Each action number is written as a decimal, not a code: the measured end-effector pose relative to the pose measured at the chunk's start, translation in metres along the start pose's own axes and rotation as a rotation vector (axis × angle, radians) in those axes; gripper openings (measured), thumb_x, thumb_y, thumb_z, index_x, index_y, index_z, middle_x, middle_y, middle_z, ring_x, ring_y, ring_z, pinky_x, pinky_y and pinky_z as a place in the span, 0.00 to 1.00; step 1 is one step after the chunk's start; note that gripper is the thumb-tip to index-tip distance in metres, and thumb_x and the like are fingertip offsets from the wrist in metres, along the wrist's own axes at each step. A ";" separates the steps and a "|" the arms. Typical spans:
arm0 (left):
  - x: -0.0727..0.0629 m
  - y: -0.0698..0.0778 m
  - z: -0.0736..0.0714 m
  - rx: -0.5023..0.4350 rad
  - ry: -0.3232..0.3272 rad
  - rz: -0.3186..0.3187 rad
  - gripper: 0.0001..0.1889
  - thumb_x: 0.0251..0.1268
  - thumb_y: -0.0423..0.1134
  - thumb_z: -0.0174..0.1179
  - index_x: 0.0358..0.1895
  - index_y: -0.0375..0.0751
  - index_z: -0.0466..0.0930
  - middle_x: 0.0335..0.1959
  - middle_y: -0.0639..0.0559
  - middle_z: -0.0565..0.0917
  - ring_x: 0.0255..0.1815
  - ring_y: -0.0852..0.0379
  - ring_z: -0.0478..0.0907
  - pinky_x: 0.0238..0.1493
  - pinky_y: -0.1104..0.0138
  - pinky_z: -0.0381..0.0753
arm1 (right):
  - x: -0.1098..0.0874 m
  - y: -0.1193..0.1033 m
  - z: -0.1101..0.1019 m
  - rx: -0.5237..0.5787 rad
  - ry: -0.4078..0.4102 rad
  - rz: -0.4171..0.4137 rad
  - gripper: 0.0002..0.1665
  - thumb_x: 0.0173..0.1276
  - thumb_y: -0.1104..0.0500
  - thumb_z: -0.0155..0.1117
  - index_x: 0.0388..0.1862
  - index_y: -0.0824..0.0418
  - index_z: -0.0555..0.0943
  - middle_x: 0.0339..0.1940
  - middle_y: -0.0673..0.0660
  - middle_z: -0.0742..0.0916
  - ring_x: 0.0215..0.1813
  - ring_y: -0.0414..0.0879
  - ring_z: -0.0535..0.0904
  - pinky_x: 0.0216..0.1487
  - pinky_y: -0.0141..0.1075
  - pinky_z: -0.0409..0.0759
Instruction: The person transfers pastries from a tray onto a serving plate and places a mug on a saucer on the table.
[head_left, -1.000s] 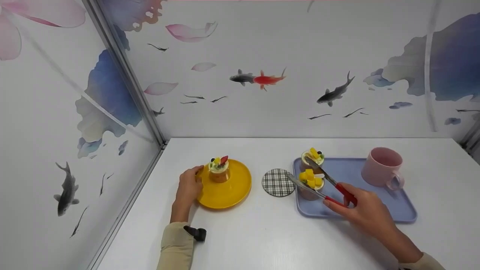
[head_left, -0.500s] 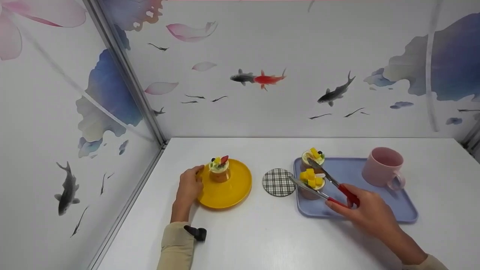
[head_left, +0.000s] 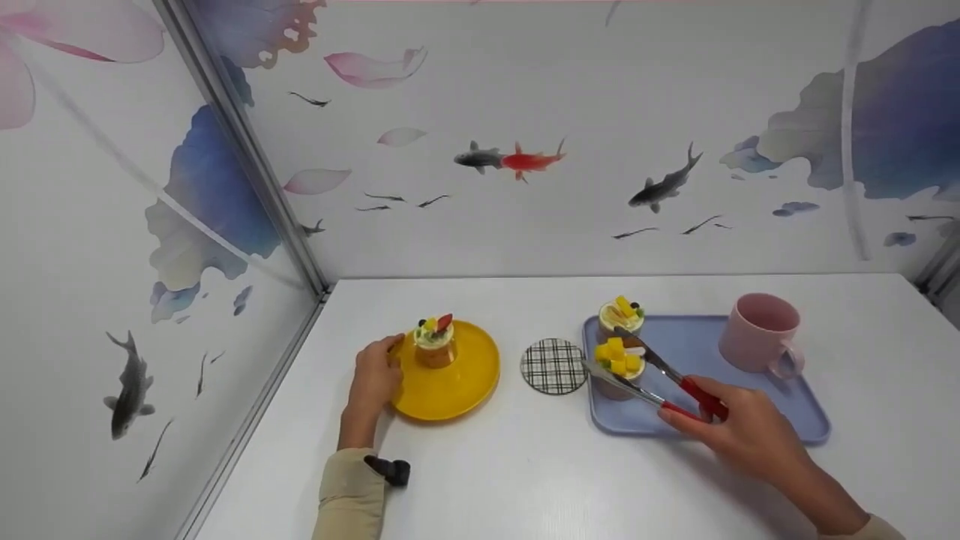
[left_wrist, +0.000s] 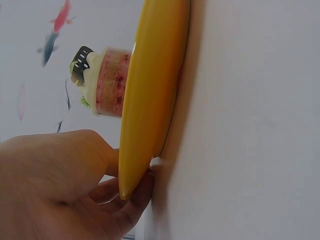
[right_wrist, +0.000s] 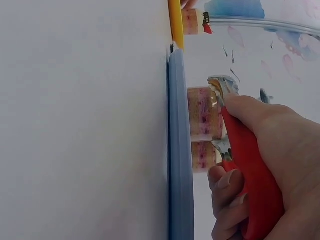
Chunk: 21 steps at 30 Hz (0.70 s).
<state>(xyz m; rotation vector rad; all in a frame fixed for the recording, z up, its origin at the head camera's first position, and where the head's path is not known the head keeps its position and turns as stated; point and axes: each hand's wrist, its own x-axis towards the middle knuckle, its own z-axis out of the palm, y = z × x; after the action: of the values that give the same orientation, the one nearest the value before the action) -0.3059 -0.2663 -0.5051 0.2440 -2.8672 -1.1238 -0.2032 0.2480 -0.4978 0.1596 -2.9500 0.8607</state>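
Observation:
My left hand point(head_left: 377, 375) pinches the left rim of a yellow plate point(head_left: 454, 394). In the left wrist view the thumb lies above the rim and fingers point(left_wrist: 137, 192) are below it. On the plate stands a cake cup point(head_left: 436, 352) topped with cream and fruit. My right hand point(head_left: 757, 431) grips red-handled metal tongs point(head_left: 637, 390). Their arms are spread on either side of the front cake cup point(head_left: 619, 360), topped with yellow fruit cubes. Whether they touch it is unclear. Behind it stands another cake cup point(head_left: 621, 315). Both sit at the left end of a blue tray point(head_left: 690, 330).
A pink mug point(head_left: 759, 334) stands on the tray's right side. Between plate and tray lies a round checked coaster point(head_left: 553, 366), close to the tray's left edge. White panels with painted fish point(head_left: 532, 160) rise behind and left of the white table point(head_left: 480, 480).
The right hand and tongs have shifted slightly right and towards me, their tips now closer about the front cake cup. The left hand stays on the plate's rim. The head view has tilted slightly.

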 end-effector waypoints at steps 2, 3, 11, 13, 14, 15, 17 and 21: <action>0.000 0.000 0.000 -0.005 0.002 0.001 0.30 0.76 0.20 0.56 0.79 0.36 0.73 0.78 0.37 0.77 0.81 0.39 0.72 0.84 0.47 0.70 | 0.000 0.001 0.000 0.003 -0.016 0.006 0.50 0.61 0.26 0.77 0.67 0.63 0.86 0.25 0.48 0.82 0.33 0.46 0.74 0.25 0.28 0.69; 0.000 0.000 0.000 -0.007 0.002 0.001 0.30 0.76 0.20 0.56 0.79 0.36 0.73 0.77 0.37 0.77 0.81 0.39 0.73 0.84 0.47 0.70 | 0.000 0.001 0.000 0.005 -0.028 0.011 0.50 0.61 0.26 0.77 0.67 0.63 0.86 0.26 0.48 0.83 0.34 0.46 0.74 0.25 0.28 0.69; 0.000 0.001 0.000 -0.003 0.007 0.010 0.29 0.76 0.20 0.56 0.79 0.36 0.73 0.77 0.37 0.78 0.81 0.39 0.73 0.84 0.47 0.69 | 0.000 0.004 0.004 0.007 -0.093 0.043 0.55 0.58 0.24 0.78 0.69 0.64 0.84 0.29 0.50 0.85 0.33 0.46 0.73 0.24 0.28 0.66; -0.001 0.001 0.000 -0.006 0.010 0.015 0.29 0.76 0.20 0.56 0.78 0.36 0.74 0.77 0.36 0.78 0.81 0.38 0.72 0.84 0.47 0.69 | 0.001 0.005 0.005 0.010 -0.097 0.045 0.54 0.58 0.25 0.78 0.68 0.64 0.84 0.34 0.52 0.88 0.35 0.46 0.75 0.25 0.27 0.69; -0.001 0.000 0.000 -0.006 0.010 0.020 0.29 0.76 0.20 0.56 0.78 0.35 0.73 0.77 0.36 0.78 0.81 0.38 0.72 0.84 0.47 0.69 | 0.001 0.006 0.005 0.011 -0.097 0.043 0.54 0.58 0.25 0.78 0.68 0.64 0.85 0.38 0.54 0.90 0.36 0.46 0.76 0.26 0.27 0.71; -0.001 0.000 0.001 -0.006 0.011 0.025 0.29 0.76 0.20 0.56 0.78 0.35 0.73 0.77 0.36 0.78 0.81 0.38 0.72 0.84 0.46 0.70 | 0.001 0.006 0.005 0.011 -0.096 0.039 0.53 0.58 0.25 0.78 0.67 0.64 0.85 0.42 0.55 0.92 0.38 0.46 0.77 0.27 0.27 0.73; -0.001 -0.001 0.000 0.001 0.015 0.041 0.29 0.76 0.19 0.56 0.77 0.34 0.74 0.76 0.35 0.79 0.80 0.37 0.73 0.83 0.46 0.70 | 0.001 0.007 0.005 0.006 -0.081 0.023 0.51 0.59 0.26 0.78 0.66 0.64 0.86 0.51 0.58 0.93 0.41 0.46 0.79 0.29 0.27 0.77; -0.001 -0.002 -0.001 0.015 0.022 0.060 0.28 0.75 0.19 0.56 0.77 0.33 0.75 0.74 0.34 0.80 0.78 0.36 0.74 0.83 0.46 0.71 | 0.001 0.007 0.004 0.001 -0.058 -0.008 0.49 0.60 0.27 0.78 0.65 0.64 0.87 0.50 0.58 0.93 0.42 0.46 0.79 0.30 0.26 0.76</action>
<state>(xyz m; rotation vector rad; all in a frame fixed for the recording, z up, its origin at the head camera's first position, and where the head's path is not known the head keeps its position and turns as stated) -0.3042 -0.2684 -0.5063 0.1684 -2.8444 -1.0832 -0.2053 0.2515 -0.5049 0.1998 -3.0002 0.8707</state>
